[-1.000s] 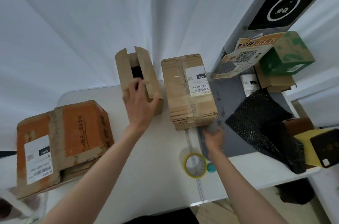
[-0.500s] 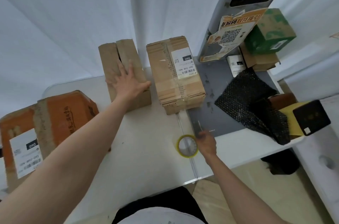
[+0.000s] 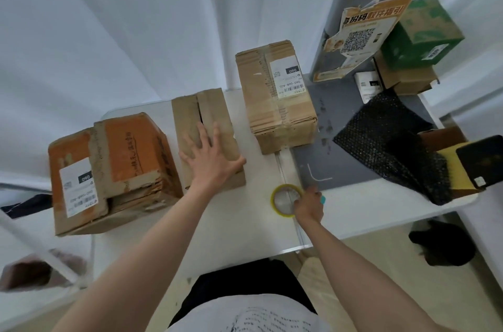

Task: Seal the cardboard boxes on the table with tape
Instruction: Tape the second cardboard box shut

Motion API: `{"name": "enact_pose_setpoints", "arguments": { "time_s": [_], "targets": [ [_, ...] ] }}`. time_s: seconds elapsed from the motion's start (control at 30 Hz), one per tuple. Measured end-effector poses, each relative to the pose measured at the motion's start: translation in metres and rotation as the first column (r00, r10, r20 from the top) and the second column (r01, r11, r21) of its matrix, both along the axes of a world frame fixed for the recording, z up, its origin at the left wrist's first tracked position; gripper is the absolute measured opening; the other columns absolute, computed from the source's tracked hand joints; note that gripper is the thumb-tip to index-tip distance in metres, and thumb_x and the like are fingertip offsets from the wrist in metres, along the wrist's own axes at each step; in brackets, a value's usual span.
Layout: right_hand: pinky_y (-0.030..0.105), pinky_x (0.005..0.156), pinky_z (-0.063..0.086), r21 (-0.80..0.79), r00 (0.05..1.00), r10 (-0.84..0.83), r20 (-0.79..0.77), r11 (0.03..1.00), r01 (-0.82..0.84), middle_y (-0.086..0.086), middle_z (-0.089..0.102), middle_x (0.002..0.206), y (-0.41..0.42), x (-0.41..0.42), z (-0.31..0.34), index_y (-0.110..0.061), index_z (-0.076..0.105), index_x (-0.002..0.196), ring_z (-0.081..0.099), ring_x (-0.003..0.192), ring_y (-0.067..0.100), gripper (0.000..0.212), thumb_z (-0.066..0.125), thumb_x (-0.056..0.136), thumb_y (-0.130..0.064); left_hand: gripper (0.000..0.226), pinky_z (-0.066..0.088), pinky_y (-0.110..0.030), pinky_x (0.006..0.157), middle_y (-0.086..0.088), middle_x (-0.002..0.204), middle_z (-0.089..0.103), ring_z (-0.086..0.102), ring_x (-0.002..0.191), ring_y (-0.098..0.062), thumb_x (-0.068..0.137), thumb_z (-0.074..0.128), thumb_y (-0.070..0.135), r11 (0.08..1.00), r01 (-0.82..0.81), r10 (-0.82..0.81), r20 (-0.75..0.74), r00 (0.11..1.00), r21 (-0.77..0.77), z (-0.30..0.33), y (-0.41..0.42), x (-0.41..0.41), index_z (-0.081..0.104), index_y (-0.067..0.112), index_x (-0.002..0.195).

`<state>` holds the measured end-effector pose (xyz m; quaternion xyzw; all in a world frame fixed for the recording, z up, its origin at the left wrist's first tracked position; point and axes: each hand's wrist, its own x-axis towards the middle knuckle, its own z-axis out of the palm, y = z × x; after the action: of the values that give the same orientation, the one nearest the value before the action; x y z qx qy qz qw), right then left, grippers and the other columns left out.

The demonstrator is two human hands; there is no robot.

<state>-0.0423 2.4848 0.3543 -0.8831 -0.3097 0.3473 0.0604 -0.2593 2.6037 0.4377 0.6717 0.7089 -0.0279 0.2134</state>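
Note:
A narrow plain cardboard box point(image 3: 190, 119) stands in the middle of the white table point(image 3: 245, 233), its two top flaps folded down with a dark slit between them. My left hand point(image 3: 211, 161) presses flat on those flaps, fingers spread. A taped brown box with a white label point(image 3: 275, 97) stands to its right. An orange box with a label point(image 3: 109, 165) lies to the left. A yellow-rimmed roll of clear tape point(image 3: 281, 199) lies near the table's front edge; my right hand point(image 3: 309, 205) grips its right side.
A grey mat point(image 3: 334, 103) covers the table's right part, with black bubble wrap point(image 3: 386, 135), a green box point(image 3: 419, 32), small brown boxes and a yellow and black item point(image 3: 476, 163) on it. A grey post with a poster point(image 3: 362, 29) rises behind. White curtain all round.
The narrow box's flaps went from open to folded down under my left hand. My right hand dropped from the taped box's corner to the tape roll and took hold of it.

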Motion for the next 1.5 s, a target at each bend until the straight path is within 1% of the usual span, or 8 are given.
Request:
{"name": "enact_pose_setpoints", "arguments": {
  "time_s": [0.33, 0.53, 0.67, 0.87, 1.0, 1.2, 1.4, 1.5],
  "targets": [
    [0.044, 0.085, 0.056, 0.544, 0.935, -0.134, -0.329, 0.782, 0.304, 0.01, 0.055, 0.109, -0.002, -0.015, 0.056, -0.006, 0.063, 0.113, 0.057, 0.094, 0.025, 0.028, 0.07, 0.086, -0.008, 0.115, -0.004, -0.071, 0.116, -0.007, 0.168, -0.022, -0.02, 0.15, -0.048, 0.078, 0.052, 0.082, 0.999, 0.048, -0.048, -0.037, 0.998, -0.002, 0.013, -0.076, 0.008, -0.014, 0.035, 0.159],
    [0.043, 0.072, 0.063, 0.689, 0.836, 0.043, -0.547, 0.59, 0.42, 0.005, 0.062, 0.105, 0.007, -0.036, 0.106, -0.018, 0.054, 0.112, 0.063, 0.09, 0.011, 0.032, 0.075, 0.087, -0.011, 0.104, 0.013, -0.069, 0.117, -0.004, 0.17, -0.012, -0.008, 0.152, -0.047, 0.08, 0.04, 0.088, 0.998, 0.07, -0.07, -0.073, 0.995, -0.001, 0.019, -0.112, 0.015, -0.005, 0.039, 0.16],
    [0.034, 0.073, 0.062, 0.684, 0.726, 0.263, -0.636, 0.627, 0.372, 0.009, 0.062, 0.116, 0.011, -0.056, 0.123, -0.023, 0.047, 0.12, 0.066, 0.102, 0.016, 0.038, 0.073, 0.093, -0.018, 0.075, 0.032, -0.06, 0.109, -0.004, 0.163, 0.01, 0.018, 0.145, -0.041, 0.092, 0.034, 0.077, 0.992, 0.089, -0.082, -0.087, 0.993, 0.087, 0.023, -0.136, 0.013, 0.015, 0.043, 0.155],
    [0.032, 0.077, 0.06, 0.706, 0.701, 0.456, -0.548, 0.702, 0.095, -0.002, 0.059, 0.112, 0.011, -0.079, 0.118, -0.03, 0.039, 0.126, 0.07, 0.089, 0.002, 0.044, 0.07, 0.096, -0.022, 0.026, 0.043, -0.043, 0.085, 0.0, 0.129, 0.047, 0.045, 0.106, -0.03, 0.104, 0.042, 0.039, 0.947, -0.013, -0.028, 0.124, 0.992, 0.32, 0.029, -0.148, 0.0, 0.053, 0.026, 0.124],
    [0.031, 0.079, 0.059, 0.701, 0.714, 0.509, -0.481, 0.712, -0.035, -0.003, 0.058, 0.116, 0.009, -0.082, 0.112, -0.042, 0.036, 0.122, 0.069, 0.1, 0.019, 0.048, 0.072, 0.094, -0.03, 0.004, 0.044, -0.042, 0.08, -0.003, 0.102, 0.052, 0.052, 0.091, -0.027, 0.103, 0.047, 0.017, 0.902, -0.251, 0.082, 0.433, 0.898, 0.35, 0.029, -0.143, -0.017, 0.049, 0.014, 0.101],
    [0.027, 0.083, 0.052, 0.781, 0.726, 0.626, -0.285, 0.59, -0.202, -0.023, 0.054, 0.12, 0.009, -0.086, 0.112, -0.061, 0.037, 0.119, 0.058, 0.105, -0.001, 0.044, 0.068, 0.094, -0.044, 0.015, 0.056, -0.043, 0.083, 0.002, 0.116, 0.05, 0.063, 0.098, -0.021, 0.101, 0.058, 0.028, 0.897, -0.373, 0.149, 0.633, 0.76, 0.237, 0.052, -0.11, -0.033, 0.053, 0.02, 0.111],
    [0.042, 0.087, 0.057, 0.767, 0.753, 0.617, -0.229, 0.591, -0.251, -0.02, 0.052, 0.121, 0.014, -0.089, 0.108, -0.059, 0.04, 0.132, 0.059, 0.102, 0.003, 0.052, 0.062, 0.086, -0.069, 0.035, 0.047, -0.026, 0.094, 0.009, 0.121, 0.046, 0.054, 0.113, -0.013, 0.089, 0.074, 0.031, 0.889, -0.17, -0.125, 0.584, 0.802, 0.425, 0.077, -0.101, -0.036, 0.064, 0.025, 0.122],
    [0.045, 0.086, 0.058, 0.755, 0.76, 0.62, -0.195, 0.589, -0.288, -0.017, 0.051, 0.122, 0.015, -0.093, 0.108, -0.06, 0.037, 0.133, 0.06, 0.1, 0.006, 0.057, 0.06, 0.084, -0.076, 0.026, 0.052, -0.028, 0.085, 0.006, 0.108, 0.058, 0.061, 0.099, -0.01, 0.087, 0.077, 0.033, 0.881, -0.284, -0.011, 0.617, 0.787, 0.378, 0.085, -0.102, -0.029, 0.067, 0.02, 0.108]
  ]
}}
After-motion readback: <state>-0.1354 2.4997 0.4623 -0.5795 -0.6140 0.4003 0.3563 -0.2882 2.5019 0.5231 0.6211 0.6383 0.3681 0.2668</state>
